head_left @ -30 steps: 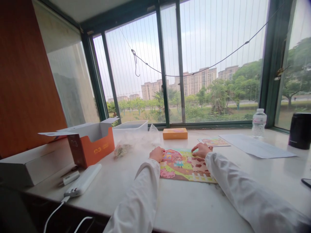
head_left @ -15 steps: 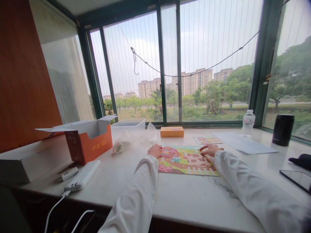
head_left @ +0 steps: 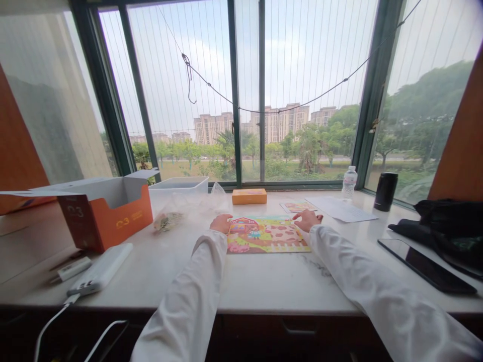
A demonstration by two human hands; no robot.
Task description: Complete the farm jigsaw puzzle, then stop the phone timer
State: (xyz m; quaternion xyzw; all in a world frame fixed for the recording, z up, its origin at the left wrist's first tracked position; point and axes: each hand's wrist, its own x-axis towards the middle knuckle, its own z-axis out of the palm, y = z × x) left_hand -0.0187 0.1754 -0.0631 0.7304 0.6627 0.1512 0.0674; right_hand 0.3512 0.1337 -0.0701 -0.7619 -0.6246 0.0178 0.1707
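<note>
A colourful farm picture puzzle [head_left: 268, 239] lies flat on the pale marble counter [head_left: 264, 281] in front of me. My left hand [head_left: 221, 223] rests at its upper left corner, fingers curled in a loose fist against the edge. My right hand [head_left: 307, 219] lies at the upper right corner, fingers bent down onto the board. Both arms wear white sleeves. What, if anything, the fingers pinch is too small to tell.
An open orange box [head_left: 105, 213], a white power bank [head_left: 101, 269] with cable, a clear plastic bag [head_left: 177, 213], a white tub [head_left: 179, 185], a small orange box [head_left: 249, 196], a card [head_left: 298, 206], paper [head_left: 341, 208], a water bottle [head_left: 349, 183], a black cup [head_left: 385, 191], a tablet [head_left: 424, 265] and dark cloth [head_left: 451, 226].
The view has swung to the right and pulled back, bringing the tablet and dark cloth into sight. My right hand shifted slightly along the puzzle's top right corner; the left stayed put.
</note>
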